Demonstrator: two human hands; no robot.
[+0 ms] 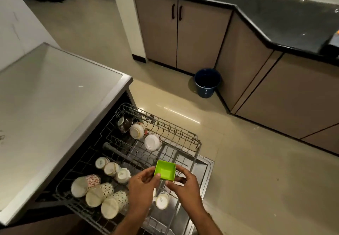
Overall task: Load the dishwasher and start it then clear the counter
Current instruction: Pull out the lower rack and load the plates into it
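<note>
A small square green bowl (165, 170) is held over the pulled-out upper dishwasher rack (180, 135). My left hand (142, 185) grips its left wall with the thumb on the rim. My right hand (183, 181) holds its right side and underside. The rack carries several cups and bowls: patterned cups (98, 194) lie on their sides at the near left, small white cups (111, 168) sit behind them, and bowls (153, 142) stand in the far row. One white mug (162, 200) lies under my hands. The open dishwasher door (206, 168) shows below the rack.
The dishwasher's steel top (55, 102) spreads to the left. A blue bucket (207, 82) stands on the tiled floor by the brown cabinets (183, 33). A black counter (275, 20) runs along the right, with a dark object (332, 47) at its edge.
</note>
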